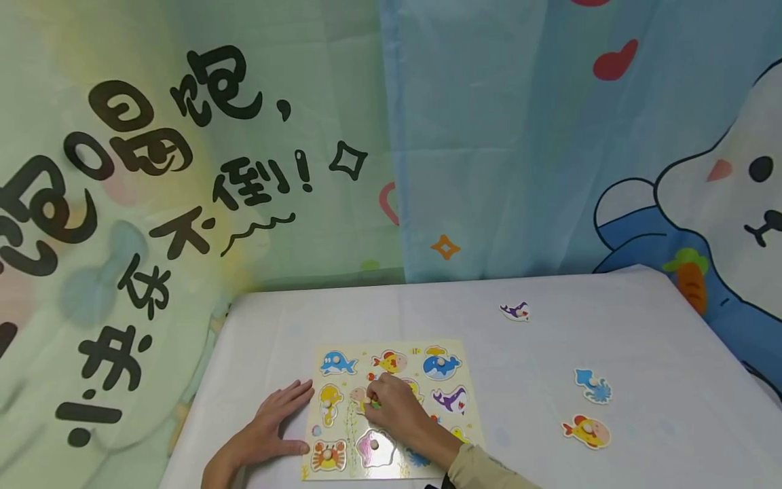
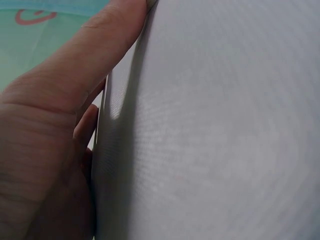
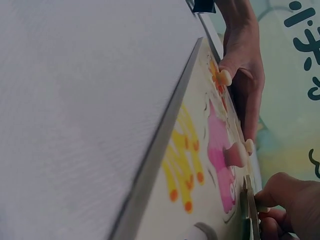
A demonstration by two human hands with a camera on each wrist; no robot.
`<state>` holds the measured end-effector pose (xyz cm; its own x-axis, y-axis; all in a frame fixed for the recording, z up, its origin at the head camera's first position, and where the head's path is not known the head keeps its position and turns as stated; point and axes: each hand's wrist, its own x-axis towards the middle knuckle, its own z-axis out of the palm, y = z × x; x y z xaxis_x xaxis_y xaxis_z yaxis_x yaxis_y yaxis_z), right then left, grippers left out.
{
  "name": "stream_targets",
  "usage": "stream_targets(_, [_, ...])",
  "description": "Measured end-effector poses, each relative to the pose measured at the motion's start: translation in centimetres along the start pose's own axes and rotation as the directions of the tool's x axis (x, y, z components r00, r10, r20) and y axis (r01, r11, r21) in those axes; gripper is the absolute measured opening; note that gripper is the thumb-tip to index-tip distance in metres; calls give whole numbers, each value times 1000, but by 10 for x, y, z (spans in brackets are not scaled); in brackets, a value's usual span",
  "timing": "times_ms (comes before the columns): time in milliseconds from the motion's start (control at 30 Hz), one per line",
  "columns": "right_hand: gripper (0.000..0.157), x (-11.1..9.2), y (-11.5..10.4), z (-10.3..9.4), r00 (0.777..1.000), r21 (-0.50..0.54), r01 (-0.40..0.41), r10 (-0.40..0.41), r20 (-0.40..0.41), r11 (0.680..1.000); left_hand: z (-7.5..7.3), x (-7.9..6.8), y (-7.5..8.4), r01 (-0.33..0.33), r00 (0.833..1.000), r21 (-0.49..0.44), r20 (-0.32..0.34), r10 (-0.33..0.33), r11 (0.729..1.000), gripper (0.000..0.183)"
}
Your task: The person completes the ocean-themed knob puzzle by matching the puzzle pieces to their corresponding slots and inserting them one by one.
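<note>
On the white table lies a peg puzzle board (image 1: 360, 474) with sea-animal pictures. My left hand (image 1: 269, 422) rests at its left edge, fingers spread, thumb near the orange crab (image 1: 328, 456). Over the board's middle, my right hand (image 1: 400, 411) pinches the knob of a puzzle piece (image 3: 250, 212). That piece stands tilted in the right wrist view; its picture is mostly hidden behind the fingers. Just below it in the head view sits a pink starfish piece (image 1: 383, 449) with a knob. The left wrist view shows the left thumb (image 2: 85, 60) against the cloth.
Loose on the table to the right are a purple-and-white sea-animal piece (image 1: 515, 312), a blue squid piece (image 1: 593, 387) and a red-and-yellow fish piece (image 1: 588, 432). A printed curtain (image 1: 464, 136) hangs behind the table's far edge.
</note>
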<state>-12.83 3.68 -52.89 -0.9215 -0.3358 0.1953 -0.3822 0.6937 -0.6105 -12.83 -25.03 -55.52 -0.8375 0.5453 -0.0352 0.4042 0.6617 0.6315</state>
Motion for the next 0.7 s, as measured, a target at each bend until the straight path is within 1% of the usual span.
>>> stream_targets(133, [5, 0, 1, 1, 1000, -10, -27, 27, 12, 1000, 1, 0, 0, 6, 1000, -6, 5, -6, 1000, 93])
stream_targets(233, [6, 0, 2, 1, 1000, -20, -27, 27, 8, 999, 2, 1, -2, 12, 1000, -7, 5, -12, 1000, 93])
stream_targets(367, [7, 1, 1, 2, 1000, -65, -18, 19, 7, 998, 1, 1, -3, 15, 1000, -7, 7, -15, 1000, 93])
stream_targets(467, [7, 0, 1, 3, 999, -96, -24, 27, 24, 995, 1, 1, -4, 15, 1000, -7, 6, -15, 1000, 93])
stream_targets(700, [7, -2, -1, 1, 998, -124, -35, 42, 51, 992, 3, 1, -3, 8, 1000, -6, 0, -8, 1000, 93])
